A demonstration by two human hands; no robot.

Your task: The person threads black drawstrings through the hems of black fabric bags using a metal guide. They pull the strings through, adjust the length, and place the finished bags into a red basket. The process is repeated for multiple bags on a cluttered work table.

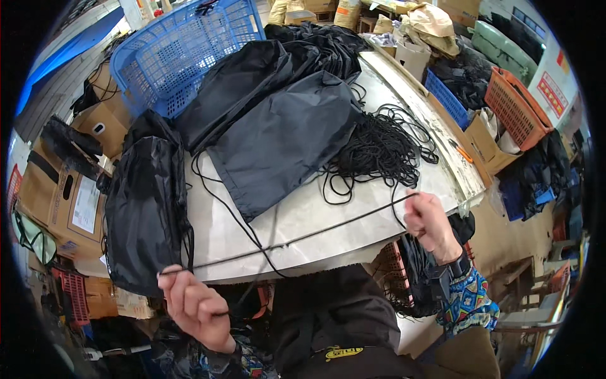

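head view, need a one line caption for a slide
Left hand and right hand hold a black cord taut over a white table piled with black drawstring bags.

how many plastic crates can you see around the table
3: a big blue crate lying tilted at the table's far left corner, a smaller blue crate on the right, and an orange crate beyond it. Clutter may hide more.
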